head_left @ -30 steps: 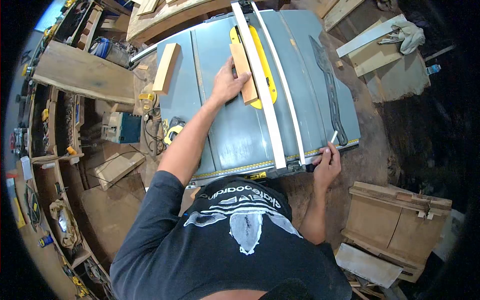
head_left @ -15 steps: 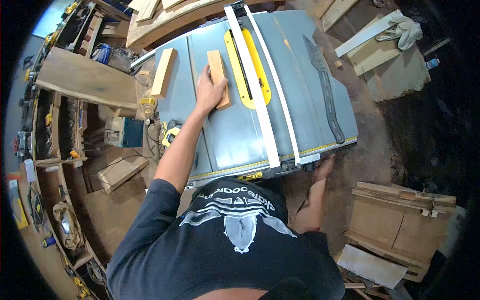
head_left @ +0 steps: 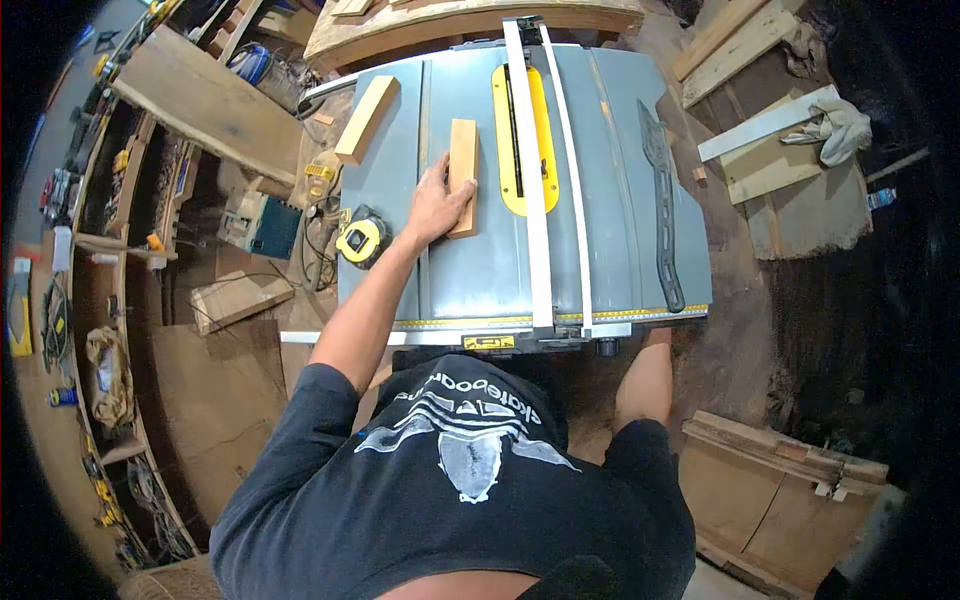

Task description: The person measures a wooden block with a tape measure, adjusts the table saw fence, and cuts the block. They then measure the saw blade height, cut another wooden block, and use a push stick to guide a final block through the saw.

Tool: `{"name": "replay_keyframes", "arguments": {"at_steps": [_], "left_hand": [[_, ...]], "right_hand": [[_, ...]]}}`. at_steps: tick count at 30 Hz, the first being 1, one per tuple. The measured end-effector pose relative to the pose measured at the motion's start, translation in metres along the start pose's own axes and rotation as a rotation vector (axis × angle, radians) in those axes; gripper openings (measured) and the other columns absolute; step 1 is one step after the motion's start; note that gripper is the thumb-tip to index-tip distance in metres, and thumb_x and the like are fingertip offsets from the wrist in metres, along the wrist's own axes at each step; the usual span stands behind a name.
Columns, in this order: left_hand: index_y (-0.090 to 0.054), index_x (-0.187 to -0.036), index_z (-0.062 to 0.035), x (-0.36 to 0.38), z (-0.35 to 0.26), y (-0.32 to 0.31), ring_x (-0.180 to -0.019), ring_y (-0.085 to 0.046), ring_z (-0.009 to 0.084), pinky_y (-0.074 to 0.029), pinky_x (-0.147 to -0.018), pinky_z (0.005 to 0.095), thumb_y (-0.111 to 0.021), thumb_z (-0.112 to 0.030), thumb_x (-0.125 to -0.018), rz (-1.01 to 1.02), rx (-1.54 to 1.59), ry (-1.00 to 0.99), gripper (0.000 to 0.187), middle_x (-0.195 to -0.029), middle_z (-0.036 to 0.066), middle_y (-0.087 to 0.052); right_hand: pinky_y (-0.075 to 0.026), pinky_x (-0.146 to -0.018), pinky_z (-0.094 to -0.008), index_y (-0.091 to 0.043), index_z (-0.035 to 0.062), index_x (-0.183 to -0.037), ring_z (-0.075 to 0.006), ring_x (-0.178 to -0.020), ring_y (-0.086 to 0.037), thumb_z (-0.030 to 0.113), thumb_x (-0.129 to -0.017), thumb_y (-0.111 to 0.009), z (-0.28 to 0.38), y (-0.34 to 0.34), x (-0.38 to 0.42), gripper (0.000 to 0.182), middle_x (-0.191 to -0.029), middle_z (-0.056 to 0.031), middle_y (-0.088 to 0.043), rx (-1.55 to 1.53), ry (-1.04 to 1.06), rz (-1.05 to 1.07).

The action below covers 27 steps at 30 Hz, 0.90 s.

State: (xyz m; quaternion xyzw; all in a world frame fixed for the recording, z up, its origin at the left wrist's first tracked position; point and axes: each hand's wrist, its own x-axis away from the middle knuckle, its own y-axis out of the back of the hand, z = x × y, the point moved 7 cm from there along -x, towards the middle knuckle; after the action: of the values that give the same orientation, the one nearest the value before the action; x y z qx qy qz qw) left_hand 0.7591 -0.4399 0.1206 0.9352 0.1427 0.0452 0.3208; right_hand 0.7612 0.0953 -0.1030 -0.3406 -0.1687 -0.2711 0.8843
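My left hand (head_left: 441,207) is closed round the lower half of a squared wood block (head_left: 464,150) lying on the grey-blue top of a table saw (head_left: 390,200). A second wood block (head_left: 367,120) lies at the upper left of the saw top. To the right of my hand are the yellow throat plate (head_left: 507,185) and the long white rip fence (head_left: 531,200). My right forearm (head_left: 645,385) reaches under the saw's front edge, near the right end of the yellow ruler rail (head_left: 640,316); that hand is hidden.
A yellow-black tape measure (head_left: 363,238) sits at the saw's left edge. A dark push stick (head_left: 662,210) lies on the right side. Shelves of tools (head_left: 110,260) line the left. Boards with a glove (head_left: 842,133) stand at right, and wooden panels (head_left: 780,495) lie at lower right.
The view has shifted and turned, so the saw sits straighter. My left hand keeps hold of the block. My right hand, partly visible before, has gone under the saw's front edge.
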Motion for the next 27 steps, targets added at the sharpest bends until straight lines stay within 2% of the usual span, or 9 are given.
{"name": "replay_keyframes", "arguments": {"at_steps": [6, 12, 13, 14, 20, 22, 23, 26, 27], "left_hand": [[-0.043, -0.146, 0.0034, 0.001, 0.003, 0.0, -0.13, -0.052, 0.0392, -0.04, -0.111, 0.0428, -0.069, -0.036, -0.086, -0.023, -0.022, -0.008, 0.076, -0.138, 0.028, -0.054], [-0.042, -0.146, 0.0061, -0.001, 0.009, -0.003, -0.132, -0.05, 0.0389, -0.038, -0.113, 0.0416, -0.068, -0.04, -0.086, -0.026, -0.011, 0.007, 0.08, -0.14, 0.029, -0.052], [-0.042, -0.146, 0.0061, -0.002, 0.007, -0.001, -0.131, -0.05, 0.0389, -0.038, -0.113, 0.0414, -0.068, -0.04, -0.086, -0.02, -0.011, 0.016, 0.08, -0.139, 0.028, -0.053], [-0.042, -0.146, 0.0061, -0.002, 0.006, -0.003, -0.131, -0.05, 0.0389, -0.038, -0.112, 0.0412, -0.068, -0.04, -0.086, -0.003, -0.012, 0.023, 0.08, -0.139, 0.028, -0.053], [-0.043, -0.147, 0.0036, -0.011, 0.005, -0.004, -0.129, -0.052, 0.0383, -0.039, -0.111, 0.0415, -0.069, -0.042, -0.085, -0.004, -0.019, -0.005, 0.081, -0.135, 0.028, -0.055], [-0.044, -0.147, 0.003, -0.013, 0.007, -0.007, -0.129, -0.052, 0.038, -0.04, -0.111, 0.0416, -0.07, -0.042, -0.085, 0.014, 0.015, 0.004, 0.081, -0.135, 0.028, -0.055], [-0.044, -0.147, 0.003, -0.016, 0.004, -0.005, -0.127, -0.053, 0.0373, -0.042, -0.109, 0.0419, -0.07, -0.041, -0.085, 0.025, 0.007, 0.01, 0.08, -0.134, 0.028, -0.055], [-0.046, -0.146, 0.0032, -0.026, 0.016, -0.014, -0.121, -0.058, 0.0345, -0.047, -0.103, 0.0411, -0.071, -0.037, -0.086, 0.099, 0.006, -0.002, 0.076, -0.131, 0.028, -0.057], [-0.046, -0.145, 0.0035, -0.036, 0.01, -0.017, -0.116, -0.062, 0.0324, -0.05, -0.099, 0.04, -0.071, -0.033, -0.086, 0.107, 0.049, -0.032, 0.074, -0.129, 0.027, -0.059]], "right_hand": [[-0.055, -0.066, -0.0379, -0.059, 0.0086, -0.125, -0.0221, -0.083, -0.064, 0.048, -0.1, -0.055, -0.01, 0.004, 0.027, 0.047, -0.108, -0.0082, -0.065, 0.021, -0.051, -0.002], [-0.055, -0.062, -0.0382, -0.058, 0.0089, -0.126, -0.022, -0.079, -0.065, 0.051, -0.101, -0.054, -0.053, 0.035, 0.152, 0.049, -0.108, -0.0087, -0.065, 0.245, -0.213, -0.067], [-0.045, -0.045, -0.0333, -0.057, 0.0085, -0.125, -0.0172, -0.058, -0.056, 0.049, -0.103, -0.051, -0.063, 0.031, 0.173, 0.047, -0.1, -0.0082, -0.065, 0.44, -0.283, 0.076], [-0.035, -0.038, -0.029, -0.056, 0.0087, -0.125, -0.0133, -0.049, -0.047, 0.048, -0.103, -0.052, -0.08, 0.043, 0.188, 0.045, -0.091, -0.0058, -0.064, 0.525, -0.35, -0.1], [-0.036, -0.042, -0.0259, -0.055, 0.0154, -0.127, -0.0111, -0.05, -0.047, 0.038, -0.103, -0.055, -0.059, -0.024, 0.239, 0.033, -0.084, -0.0038, -0.06, 0.648, 0.2, -0.01], [-0.037, -0.043, -0.0253, -0.054, 0.0163, -0.128, -0.01, -0.051, -0.047, 0.037, -0.103, -0.056, -0.073, -0.015, 0.241, 0.033, -0.085, -0.0039, -0.059, 0.273, -0.009, -0.245], [-0.037, -0.042, -0.0255, -0.056, 0.0158, -0.124, -0.0101, -0.051, -0.046, 0.042, -0.102, -0.056, -0.078, -0.025, 0.246, 0.034, -0.084, -0.0047, -0.058, -0.059, -0.339, -0.259], [-0.043, -0.045, -0.0327, -0.062, 0.0123, -0.088, -0.0168, -0.043, -0.047, 0.065, -0.095, -0.053, -0.09, -0.022, 0.235, 0.054, -0.069, -0.0008, -0.058, -0.602, -0.998, 0.321], [-0.044, -0.049, -0.0295, -0.063, 0.0082, -0.11, -0.0139, -0.053, -0.055, 0.062, -0.098, -0.051, -0.088, -0.031, 0.239, 0.057, -0.08, -0.0037, -0.062, -0.689, -0.966, 0.476]]}}
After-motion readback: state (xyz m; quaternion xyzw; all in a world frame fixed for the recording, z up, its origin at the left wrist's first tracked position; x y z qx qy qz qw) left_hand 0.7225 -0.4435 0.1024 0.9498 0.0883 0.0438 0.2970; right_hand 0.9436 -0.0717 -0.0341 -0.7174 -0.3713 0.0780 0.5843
